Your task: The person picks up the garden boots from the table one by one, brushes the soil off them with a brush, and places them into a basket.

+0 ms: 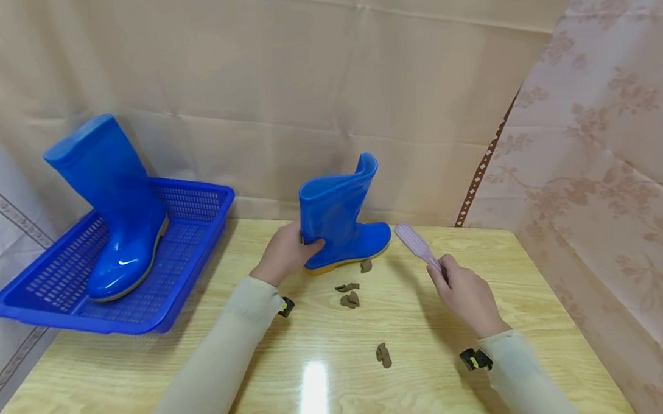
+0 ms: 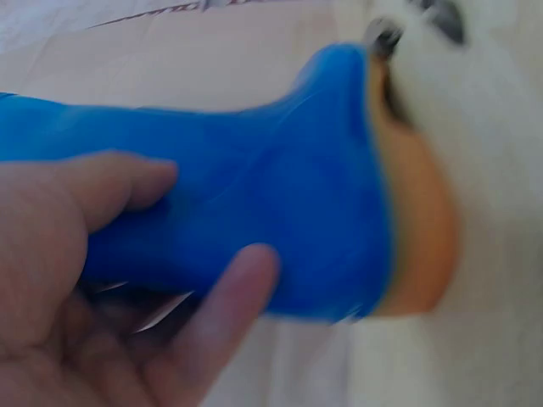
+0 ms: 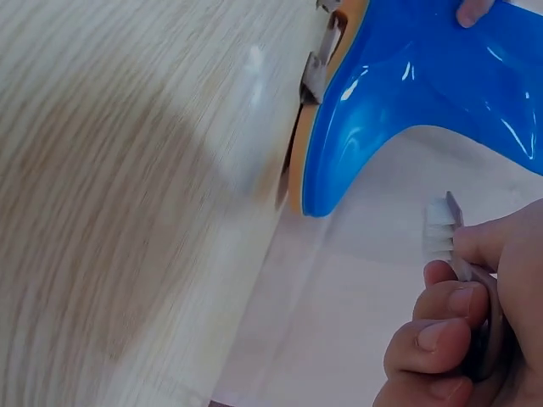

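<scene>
A blue rain boot (image 1: 337,216) with a yellow-orange sole stands near the back of the table, toe to the right. My left hand (image 1: 286,251) grips its shaft from the left, just above the heel, thumb on the near side. In the left wrist view the boot (image 2: 280,178) is blurred, with the fingers around the shaft. My right hand (image 1: 468,296) holds a pale pink brush (image 1: 414,240) by the handle, its head just right of the toe and apart from it. White bristles show on the brush (image 3: 439,227) in the right wrist view. Brown clumps (image 1: 350,299) lie before the boot.
At the left, a blue plastic basket (image 1: 199,278) holds a second blue boot (image 1: 114,196), upright and leaning. Another brown clump (image 1: 383,355) lies closer to me on the wooden table (image 1: 272,379). A beige curtain (image 1: 262,112) hangs behind, a floral cloth (image 1: 610,179) at right.
</scene>
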Demonstrator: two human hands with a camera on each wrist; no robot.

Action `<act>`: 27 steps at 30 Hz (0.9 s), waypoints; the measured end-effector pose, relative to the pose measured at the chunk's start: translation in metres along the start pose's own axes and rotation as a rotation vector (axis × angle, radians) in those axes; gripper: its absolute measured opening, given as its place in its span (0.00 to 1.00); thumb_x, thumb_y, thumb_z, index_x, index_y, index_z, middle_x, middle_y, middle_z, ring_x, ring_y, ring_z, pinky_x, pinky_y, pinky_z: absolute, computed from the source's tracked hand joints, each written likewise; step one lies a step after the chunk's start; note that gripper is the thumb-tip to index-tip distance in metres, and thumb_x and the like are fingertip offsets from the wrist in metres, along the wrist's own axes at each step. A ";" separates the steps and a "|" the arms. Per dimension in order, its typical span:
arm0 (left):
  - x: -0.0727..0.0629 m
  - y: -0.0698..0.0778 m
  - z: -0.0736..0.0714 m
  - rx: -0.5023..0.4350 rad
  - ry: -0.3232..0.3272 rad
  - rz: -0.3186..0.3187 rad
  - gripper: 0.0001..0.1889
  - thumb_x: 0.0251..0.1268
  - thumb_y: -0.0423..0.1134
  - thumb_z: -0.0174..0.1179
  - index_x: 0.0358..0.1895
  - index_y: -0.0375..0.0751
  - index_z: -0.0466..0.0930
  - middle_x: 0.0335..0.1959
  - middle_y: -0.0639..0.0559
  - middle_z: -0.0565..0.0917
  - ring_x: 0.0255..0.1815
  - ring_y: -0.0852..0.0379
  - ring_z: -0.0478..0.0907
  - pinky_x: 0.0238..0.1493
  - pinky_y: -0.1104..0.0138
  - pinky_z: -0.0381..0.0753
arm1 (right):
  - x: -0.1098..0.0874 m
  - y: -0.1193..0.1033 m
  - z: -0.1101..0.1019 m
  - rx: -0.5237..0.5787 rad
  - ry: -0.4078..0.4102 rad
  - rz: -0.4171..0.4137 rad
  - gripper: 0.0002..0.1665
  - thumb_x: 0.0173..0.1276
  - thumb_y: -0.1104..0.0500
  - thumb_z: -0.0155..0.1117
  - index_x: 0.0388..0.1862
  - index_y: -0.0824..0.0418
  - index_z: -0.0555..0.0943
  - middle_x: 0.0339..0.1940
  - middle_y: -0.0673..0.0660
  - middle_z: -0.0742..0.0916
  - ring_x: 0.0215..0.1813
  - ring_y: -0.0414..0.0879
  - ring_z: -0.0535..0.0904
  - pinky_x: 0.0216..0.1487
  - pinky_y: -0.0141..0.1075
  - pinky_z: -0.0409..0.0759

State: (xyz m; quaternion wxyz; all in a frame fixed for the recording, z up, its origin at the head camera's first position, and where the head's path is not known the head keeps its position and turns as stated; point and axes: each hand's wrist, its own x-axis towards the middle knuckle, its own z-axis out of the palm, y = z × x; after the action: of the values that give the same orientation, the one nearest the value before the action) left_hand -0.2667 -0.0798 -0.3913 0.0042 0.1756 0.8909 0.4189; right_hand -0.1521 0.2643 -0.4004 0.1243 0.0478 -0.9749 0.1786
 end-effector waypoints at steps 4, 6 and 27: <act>0.001 -0.005 0.010 -0.009 0.060 0.012 0.15 0.76 0.47 0.63 0.53 0.40 0.83 0.52 0.43 0.89 0.53 0.44 0.87 0.57 0.50 0.84 | -0.004 0.002 -0.005 -0.002 -0.019 0.007 0.19 0.85 0.48 0.50 0.41 0.63 0.75 0.18 0.50 0.72 0.18 0.42 0.65 0.18 0.35 0.61; 0.000 -0.006 0.014 -0.004 0.112 0.024 0.12 0.76 0.47 0.63 0.44 0.40 0.84 0.45 0.44 0.90 0.47 0.46 0.89 0.53 0.51 0.86 | -0.006 0.003 -0.006 -0.004 -0.026 0.012 0.20 0.85 0.48 0.50 0.42 0.63 0.75 0.18 0.50 0.72 0.18 0.42 0.65 0.18 0.35 0.61; -0.019 0.006 -0.010 0.067 0.283 0.026 0.19 0.78 0.48 0.61 0.27 0.42 0.76 0.24 0.47 0.85 0.27 0.50 0.85 0.31 0.57 0.83 | -0.016 0.011 -0.011 -0.022 -0.086 0.035 0.18 0.85 0.50 0.51 0.38 0.62 0.74 0.17 0.51 0.72 0.17 0.43 0.65 0.18 0.36 0.61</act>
State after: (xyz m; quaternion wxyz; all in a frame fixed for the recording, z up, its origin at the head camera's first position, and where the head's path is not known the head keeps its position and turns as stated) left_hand -0.2482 -0.0894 -0.3828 -0.1327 0.1262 0.8936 0.4097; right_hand -0.1356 0.2794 -0.3986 0.0795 0.0372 -0.9819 0.1678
